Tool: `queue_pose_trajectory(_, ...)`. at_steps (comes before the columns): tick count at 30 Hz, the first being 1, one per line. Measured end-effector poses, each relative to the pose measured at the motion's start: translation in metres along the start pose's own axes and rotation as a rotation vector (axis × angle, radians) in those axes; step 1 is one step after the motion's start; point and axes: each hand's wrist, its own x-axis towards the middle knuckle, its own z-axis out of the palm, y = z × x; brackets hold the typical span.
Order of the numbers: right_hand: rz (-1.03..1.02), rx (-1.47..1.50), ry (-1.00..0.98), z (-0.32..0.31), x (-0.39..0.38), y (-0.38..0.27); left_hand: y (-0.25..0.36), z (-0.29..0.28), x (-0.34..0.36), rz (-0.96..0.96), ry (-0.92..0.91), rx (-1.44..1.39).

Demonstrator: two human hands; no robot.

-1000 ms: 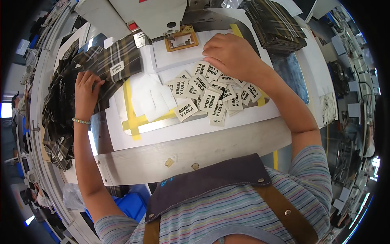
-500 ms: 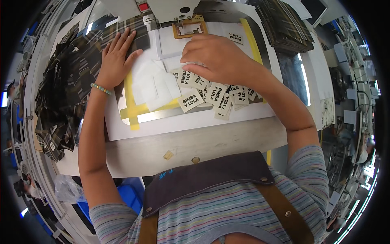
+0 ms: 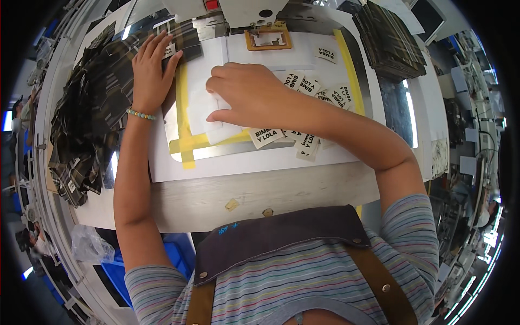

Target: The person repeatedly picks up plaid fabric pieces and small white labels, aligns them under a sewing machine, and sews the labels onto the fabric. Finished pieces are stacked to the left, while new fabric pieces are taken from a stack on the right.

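Note:
My left hand [image 3: 153, 73] rests on dark plaid fabric [image 3: 78, 114] at left, fingers outstretched beside a small printed label [image 3: 168, 51]. My right hand [image 3: 246, 95] is over white cut pieces [image 3: 200, 122] in the middle, fingers curled and thumb apart; whether its tips touch a piece is hard to tell. Right of it, cream labels with black print [image 3: 338, 97] lie in a loose pile, partly hidden by my hand and forearm. Above, a small orange frame [image 3: 268, 46] sits under the white machine head [image 3: 238, 13]. Yellow tape [image 3: 346, 70] borders the work plate.
A thick stack of folded plaid pieces [image 3: 387, 40] stands at back right. A blue bin [image 3: 179, 249] and clear plastic bag [image 3: 92, 244] are below the table's front edge [image 3: 292, 192]. Other workstations and people line both rims of the picture.
My left hand moved forward and right along the fabric, fingers straightening. My right hand left the back of the label pile and moved left over the white pieces.

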Motion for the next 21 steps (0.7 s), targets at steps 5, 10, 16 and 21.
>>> queue_pose_trajectory(5, 0.034, 0.137, -0.017, 0.008, 0.008, -0.001, 0.003, -0.003, 0.003, 0.018, 0.023, -0.056)
queue_pose_trajectory(10, 0.212, 0.352, -0.031, -0.029, -0.004, 0.02, 0.005, -0.006, 0.004, 0.007, 0.026, -0.072)
queue_pose_trajectory(16, 0.26, 0.562, 0.044, -0.033, -0.027, 0.06, 0.014, -0.008, 0.009, 0.015, 0.021, -0.103)
queue_pose_trajectory(21, 0.476, 0.69, -0.094, -0.068, -0.041, 0.059, 0.046, -0.031, 0.014, -0.055, -0.094, -0.427)
